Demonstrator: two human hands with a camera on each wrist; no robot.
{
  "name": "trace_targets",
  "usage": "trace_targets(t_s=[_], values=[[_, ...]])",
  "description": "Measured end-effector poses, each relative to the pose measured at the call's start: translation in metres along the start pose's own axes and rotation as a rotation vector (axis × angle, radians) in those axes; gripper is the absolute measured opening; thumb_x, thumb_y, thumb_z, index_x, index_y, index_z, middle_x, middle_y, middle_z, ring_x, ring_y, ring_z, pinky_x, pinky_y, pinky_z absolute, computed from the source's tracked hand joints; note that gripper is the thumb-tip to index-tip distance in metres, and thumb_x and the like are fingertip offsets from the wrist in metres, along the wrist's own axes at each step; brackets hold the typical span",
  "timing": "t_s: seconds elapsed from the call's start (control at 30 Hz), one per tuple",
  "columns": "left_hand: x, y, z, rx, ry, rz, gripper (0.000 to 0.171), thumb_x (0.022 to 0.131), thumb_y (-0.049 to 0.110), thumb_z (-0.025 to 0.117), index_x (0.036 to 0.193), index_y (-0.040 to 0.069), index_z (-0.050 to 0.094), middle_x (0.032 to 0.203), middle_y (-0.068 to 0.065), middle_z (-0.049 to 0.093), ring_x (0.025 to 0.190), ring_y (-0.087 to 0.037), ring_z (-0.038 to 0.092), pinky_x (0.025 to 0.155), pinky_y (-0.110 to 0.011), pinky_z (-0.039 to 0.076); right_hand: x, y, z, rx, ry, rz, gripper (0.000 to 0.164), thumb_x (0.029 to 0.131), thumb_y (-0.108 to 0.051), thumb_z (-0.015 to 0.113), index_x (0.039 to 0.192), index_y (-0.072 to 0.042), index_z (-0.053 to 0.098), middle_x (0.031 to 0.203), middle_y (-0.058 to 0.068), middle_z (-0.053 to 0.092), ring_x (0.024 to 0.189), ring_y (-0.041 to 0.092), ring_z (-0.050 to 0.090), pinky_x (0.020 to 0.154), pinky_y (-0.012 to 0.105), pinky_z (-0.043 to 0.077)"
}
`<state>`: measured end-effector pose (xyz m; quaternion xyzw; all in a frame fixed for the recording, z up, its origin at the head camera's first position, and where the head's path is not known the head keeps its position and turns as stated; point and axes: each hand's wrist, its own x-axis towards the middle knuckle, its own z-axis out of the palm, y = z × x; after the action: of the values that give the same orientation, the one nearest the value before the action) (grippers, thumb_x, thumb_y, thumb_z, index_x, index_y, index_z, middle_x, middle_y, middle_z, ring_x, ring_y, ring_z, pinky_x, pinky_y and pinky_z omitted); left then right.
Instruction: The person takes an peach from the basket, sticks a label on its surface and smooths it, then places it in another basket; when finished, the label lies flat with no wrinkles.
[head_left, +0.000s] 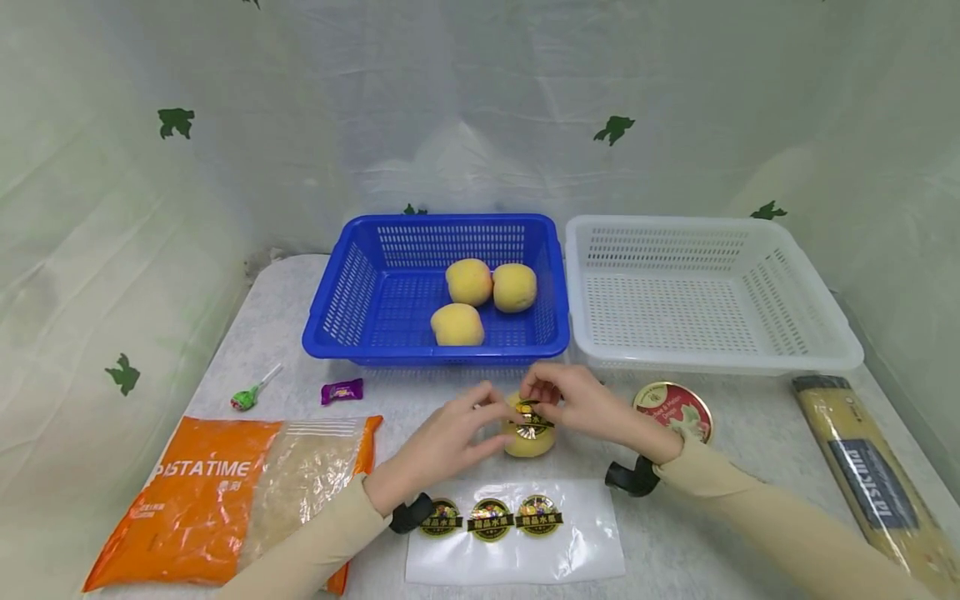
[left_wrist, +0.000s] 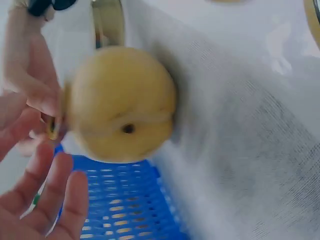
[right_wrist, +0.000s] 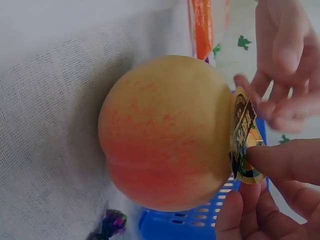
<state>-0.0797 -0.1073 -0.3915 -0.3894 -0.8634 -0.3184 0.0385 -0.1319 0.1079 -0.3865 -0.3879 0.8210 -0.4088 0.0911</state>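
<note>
A yellow peach [head_left: 529, 447] with a red blush rests on the table between both hands. A round black-and-gold sticker [right_wrist: 243, 131] lies against its upper side, one edge standing away from the skin. My right hand [head_left: 581, 402] pinches that edge between thumb and finger. From the other side my left hand [head_left: 450, 433] reaches in, its fingers loosely extended and a fingertip right at the sticker's opposite edge. Nearer the front lies a white backing sheet [head_left: 517, 569] bearing three similar stickers. The left wrist view is blurred and shows the peach's dark stem pit.
Behind stand a blue basket [head_left: 435, 352] with three peaches and a white basket [head_left: 712, 362]. At left are an orange bag [head_left: 202, 492], a lollipop [head_left: 243, 399] and a purple-wrapped candy [head_left: 342, 391]. A round red tin [head_left: 693, 410] and a pasta pack [head_left: 862, 467] lie right.
</note>
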Motion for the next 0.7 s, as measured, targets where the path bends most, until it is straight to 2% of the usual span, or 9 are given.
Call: trace_targets(t_s=[0.1, 0.3, 0.43, 0.53, 0.7], values=[[0.005, -0.008, 0.004, -0.025, 0.023, -0.085, 0.019, 0.085, 0.027, 0.063, 0.102, 0.019, 0.063, 0.098, 0.007, 0.044, 0.087, -0.011, 0.048, 0.074, -0.022, 0.043, 0.000, 0.002, 0.003, -0.032, 0.009, -0.033, 0.022, 0.075, 0.007, 0.064, 0.090, -0.007, 0.057, 0.082, -0.001, 0.057, 0.071, 0.009, 0.053, 0.063, 0.023, 0.048], [0.013, -0.015, 0.018, -0.065, 0.061, -0.112, 0.015, 0.082, 0.031, 0.065, 0.091, 0.021, 0.060, 0.106, 0.004, 0.039, 0.101, -0.011, 0.040, 0.086, -0.029, 0.040, -0.008, 0.002, 0.006, -0.066, 0.062, -0.031, 0.025, 0.073, 0.003, 0.067, 0.091, -0.008, 0.053, 0.092, 0.002, 0.051, 0.077, 0.014, 0.052, 0.066, 0.029, 0.049], [0.015, -0.015, 0.024, -0.153, 0.073, -0.154, 0.018, 0.080, 0.028, 0.068, 0.090, 0.019, 0.056, 0.108, 0.003, 0.037, 0.104, -0.014, 0.041, 0.089, -0.034, 0.039, -0.018, 0.007, 0.009, -0.081, 0.054, 0.026, 0.025, 0.074, -0.011, 0.072, 0.088, -0.013, 0.051, 0.105, 0.006, 0.052, 0.094, 0.020, 0.052, 0.078, 0.036, 0.047], [0.015, -0.015, 0.027, -0.232, 0.056, -0.188, 0.020, 0.080, 0.026, 0.068, 0.091, 0.019, 0.053, 0.107, 0.003, 0.036, 0.102, -0.013, 0.042, 0.088, -0.033, 0.040, -0.023, 0.012, 0.011, -0.019, 0.036, 0.067, 0.026, 0.076, -0.019, 0.072, 0.087, -0.015, 0.049, 0.115, 0.008, 0.053, 0.106, 0.023, 0.049, 0.085, 0.038, 0.044], [0.017, -0.018, 0.031, -0.386, 0.023, -0.268, 0.020, 0.079, 0.023, 0.069, 0.089, 0.020, 0.052, 0.105, 0.002, 0.035, 0.098, -0.015, 0.041, 0.085, -0.036, 0.040, -0.026, 0.019, 0.013, 0.102, 0.025, 0.094, 0.028, 0.075, -0.017, 0.071, 0.089, -0.013, 0.048, 0.119, 0.008, 0.052, 0.110, 0.024, 0.048, 0.086, 0.034, 0.044]])
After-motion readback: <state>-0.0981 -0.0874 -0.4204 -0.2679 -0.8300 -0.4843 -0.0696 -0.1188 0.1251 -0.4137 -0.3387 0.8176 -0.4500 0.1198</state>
